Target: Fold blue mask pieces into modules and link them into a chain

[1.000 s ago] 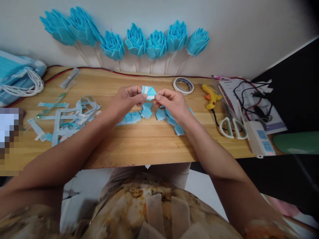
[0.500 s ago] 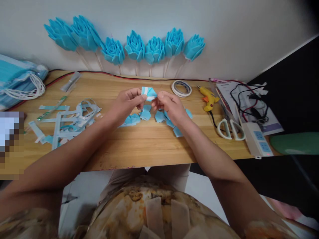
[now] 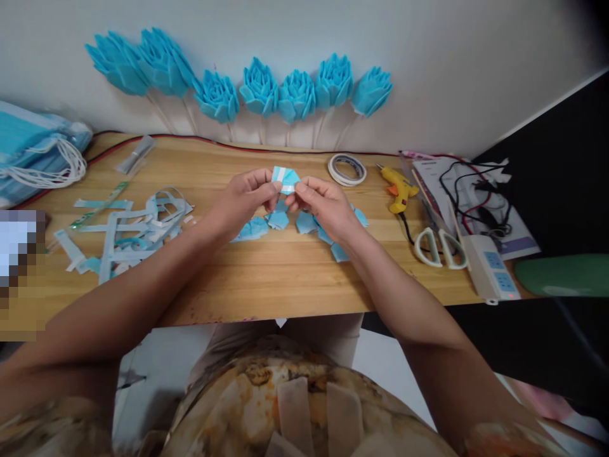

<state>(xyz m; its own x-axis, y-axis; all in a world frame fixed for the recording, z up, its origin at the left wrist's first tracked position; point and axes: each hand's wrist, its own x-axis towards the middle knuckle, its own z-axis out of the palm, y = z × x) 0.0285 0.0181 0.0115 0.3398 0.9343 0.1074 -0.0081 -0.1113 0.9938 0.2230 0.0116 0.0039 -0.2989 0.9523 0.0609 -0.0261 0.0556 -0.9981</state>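
Pinching was done from both sides at once: the small blue folded piece [image 3: 284,179], with a white band across it, was held up just above the far middle of the wooden table [image 3: 266,279]. Its left edge was gripped by the thumb and fingers of the left hand [image 3: 245,197], and its right corner was gripped by the closed fingertips of the right hand [image 3: 323,203]. More blue folded pieces [image 3: 278,220] were laid on the table right under the hands. A pile of cut strips [image 3: 128,222] was seen to the left, and a tape roll [image 3: 347,169], a yellow glue gun [image 3: 398,187] and scissors [image 3: 438,246] were seen to the right. A row of blue flowers [image 3: 259,89] was leaned on the far wall. For a good fold, it was judged that the edges should be lined up first, the crease should be pressed flat with the thumbs, and the piece should be held lightly so that it was not crushed.
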